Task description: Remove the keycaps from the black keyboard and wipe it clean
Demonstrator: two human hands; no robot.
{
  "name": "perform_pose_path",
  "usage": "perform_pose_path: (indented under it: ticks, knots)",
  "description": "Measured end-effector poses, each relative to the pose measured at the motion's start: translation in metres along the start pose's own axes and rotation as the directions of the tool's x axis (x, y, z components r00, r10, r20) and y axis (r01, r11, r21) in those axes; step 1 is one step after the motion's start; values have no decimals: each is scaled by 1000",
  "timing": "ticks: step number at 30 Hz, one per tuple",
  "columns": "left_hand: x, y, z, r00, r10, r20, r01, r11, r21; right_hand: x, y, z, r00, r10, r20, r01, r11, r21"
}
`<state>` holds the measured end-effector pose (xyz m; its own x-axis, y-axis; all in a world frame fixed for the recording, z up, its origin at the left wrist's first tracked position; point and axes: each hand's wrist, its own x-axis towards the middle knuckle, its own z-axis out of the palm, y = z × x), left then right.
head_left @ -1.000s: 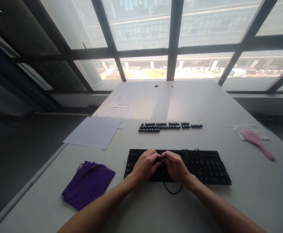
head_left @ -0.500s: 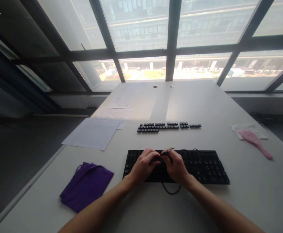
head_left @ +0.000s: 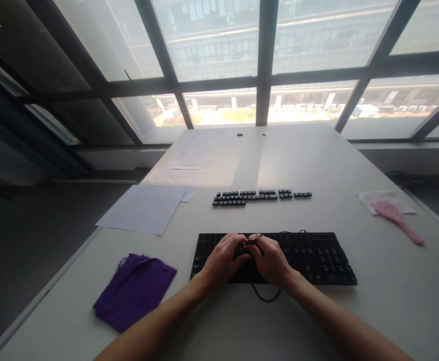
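A black keyboard [head_left: 317,258] lies on the white table in front of me, and both hands rest over its middle. My left hand [head_left: 225,258] is closed, its fingers curled down toward the keys; whatever its fingertips hold is hidden. Close beside it, nearly touching, is my right hand [head_left: 270,258]. That one pinches a small thin dark tool [head_left: 255,239] between thumb and fingers, too small to name. Beyond the keyboard, loose black keycaps [head_left: 262,197] sit in rows on the table.
A folded purple cloth [head_left: 135,291] lies left of my left forearm. Sheets of paper [head_left: 140,208] spread along the table's left side. On the right, a pink hairbrush [head_left: 396,218] rests partly on a white wrapper [head_left: 366,200]. A cable [head_left: 266,299] loops out at the keyboard's near edge.
The thin tool in my right hand has turned and dropped lower between the fingers, so its shiny end shows less. Both hands have shifted slightly; the keycap rows look the same.
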<state>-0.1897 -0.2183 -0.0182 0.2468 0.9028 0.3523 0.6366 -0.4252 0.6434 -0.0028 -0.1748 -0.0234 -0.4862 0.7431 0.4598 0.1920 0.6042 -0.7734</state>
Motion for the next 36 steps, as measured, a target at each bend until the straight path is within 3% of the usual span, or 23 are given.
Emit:
perform_pose_path:
  ticks: [5,8,10,18,23,26,30,36]
  knots:
    - [1,0,1,1000,24,-17,-24,1000,-12,3,-4,-2,977,198,-78,-188,975,121]
    - [3,2,0,997,77,-5,-77,997,3,5,-5,-2,968,237,-84,-221,961,163]
    - [3,5,-1,996,70,-52,-70,998,9,6,-5,-3,963,249,-100,-228,956,182]
    - [23,13,-26,963,-187,-196,165,978,-125,8,-4,-3,945,279,-169,-231,938,257]
    - [59,-5,-23,967,-235,-104,211,957,-200,7,0,-1,952,265,-156,-220,941,256]
    - [84,-22,-13,986,-165,-30,161,983,-92,7,-1,-1,954,263,-144,-222,942,252]
    - [111,-41,0,998,-46,50,35,977,208,7,-1,-2,957,253,-141,-212,943,256]
    - [121,-51,4,989,85,120,-126,908,399,6,2,0,960,245,-135,-207,947,245]
